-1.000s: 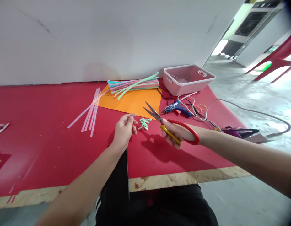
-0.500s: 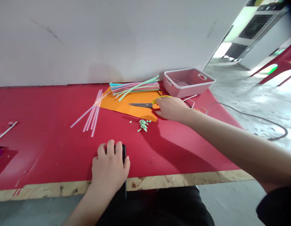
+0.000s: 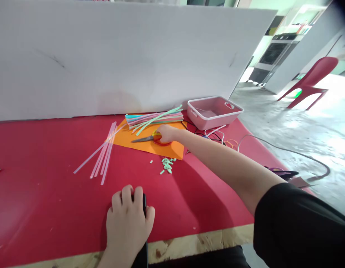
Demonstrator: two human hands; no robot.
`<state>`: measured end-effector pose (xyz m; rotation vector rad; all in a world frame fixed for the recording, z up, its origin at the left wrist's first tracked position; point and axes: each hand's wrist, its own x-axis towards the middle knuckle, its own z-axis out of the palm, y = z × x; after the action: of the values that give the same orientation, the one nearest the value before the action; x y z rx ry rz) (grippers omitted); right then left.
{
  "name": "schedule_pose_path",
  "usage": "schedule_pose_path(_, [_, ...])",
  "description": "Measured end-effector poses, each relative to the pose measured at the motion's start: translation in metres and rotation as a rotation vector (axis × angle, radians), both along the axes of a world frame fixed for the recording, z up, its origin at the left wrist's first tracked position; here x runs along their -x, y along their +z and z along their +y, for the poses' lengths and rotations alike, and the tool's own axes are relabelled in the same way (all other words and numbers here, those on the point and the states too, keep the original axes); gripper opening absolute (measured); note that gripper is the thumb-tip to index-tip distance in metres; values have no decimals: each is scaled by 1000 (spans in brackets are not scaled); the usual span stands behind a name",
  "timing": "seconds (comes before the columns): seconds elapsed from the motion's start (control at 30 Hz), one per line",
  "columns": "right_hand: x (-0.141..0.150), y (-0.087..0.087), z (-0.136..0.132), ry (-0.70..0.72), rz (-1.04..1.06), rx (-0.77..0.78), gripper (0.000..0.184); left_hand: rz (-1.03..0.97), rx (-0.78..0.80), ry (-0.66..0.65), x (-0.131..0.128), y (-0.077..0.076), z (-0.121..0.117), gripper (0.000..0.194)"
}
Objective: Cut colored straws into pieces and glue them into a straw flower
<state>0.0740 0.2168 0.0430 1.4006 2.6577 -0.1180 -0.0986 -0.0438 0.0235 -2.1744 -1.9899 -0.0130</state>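
Observation:
My right hand (image 3: pixel 166 133) is closed on the handles of a pair of scissors (image 3: pixel 144 139) with yellow and red grips. Their blades point left, low over an orange sheet (image 3: pixel 172 150). Fingers curled, my left hand (image 3: pixel 129 216) grips a flat black phone-like object (image 3: pixel 144 205) near the table's front edge and hides most of it. A bundle of pastel paper strips (image 3: pixel 158 118) lies on the back of the sheet, beyond the scissors. Several pink strips (image 3: pixel 105 154) lie left of it, one overlapping the sheet's edge. Small cut green pieces (image 3: pixel 167 164) form a pile in front.
A pink basket (image 3: pixel 214 121) stands at the table's back right, with cords (image 3: pixel 217 137) before it. Purple-and-black items (image 3: pixel 282 173) lie by the right edge. A white panel (image 3: pixel 119 59) rises behind the red table (image 3: pixel 49 201). A red chair (image 3: pixel 309 83) stands on the floor beyond.
My right hand has carried the scissors left, so they are now over the orange sheet. My left hand keeps its hold on the black object. The view has tilted up and shifted right.

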Motion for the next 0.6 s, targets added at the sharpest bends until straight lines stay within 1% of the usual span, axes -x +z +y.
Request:
schedule_pose_path(0.07, [-6, 3, 1, 17, 52, -32, 28, 7, -22, -18, 2, -3, -1, 36])
schedule_pose_path(0.17, [-27, 22, 6, -16, 178, -169, 25, -2, -45, -33, 6, -10, 0, 36])
schedule_pose_path(0.23, [-52, 40, 14, -120, 251, -284, 30, -17, -54, -47, 9, -14, 1, 35])
schedule_pose_path(0.3, [-84, 55, 28, -248, 293, -383, 33, -27, -56, -71, 11, -16, 2, 36])
schedule_pose_path(0.37, [-117, 64, 44, -381, 294, -428, 32, -33, -54, -92, 12, -17, 3, 36])
schedule_pose_path(0.4, [-133, 65, 51, -438, 277, -423, 32, -35, -52, -96, 13, -17, 4, 36])
schedule_pose_path(0.47, [-161, 61, 64, -518, 218, -352, 33, -37, -54, -97, 13, -17, 4, 35])
schedule_pose_path(0.53, [-179, 52, 71, -534, 163, -258, 28, -42, -69, -97, 13, -18, 4, 34])
schedule_pose_path(0.6, [-188, 42, 74, -524, 131, -185, 26, -50, -85, -107, 13, -19, 4, 34])
